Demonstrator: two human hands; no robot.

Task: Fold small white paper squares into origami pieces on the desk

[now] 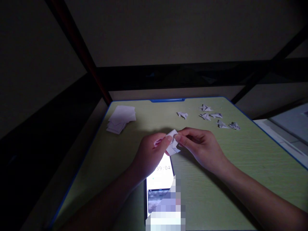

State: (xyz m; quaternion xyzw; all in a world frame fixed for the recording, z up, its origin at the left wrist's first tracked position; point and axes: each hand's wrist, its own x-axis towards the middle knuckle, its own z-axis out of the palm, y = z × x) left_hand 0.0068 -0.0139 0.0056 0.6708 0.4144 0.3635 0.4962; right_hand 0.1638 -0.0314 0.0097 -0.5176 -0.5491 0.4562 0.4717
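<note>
Surface (240,160) of pale green with a blue rim fills the lower frame, and over its centre the left hand (149,157) and right hand (202,144) meet fingertip to fingertip. A lit phone (160,179) lies under them, a loose stack of paper squares (121,118) sits upper left, and several small folded figures (209,116) sit upper right. Both hands pinch a small part-folded paper (173,146) between them; the crease would likely come sharpest with edges aligned before pressing.
</note>
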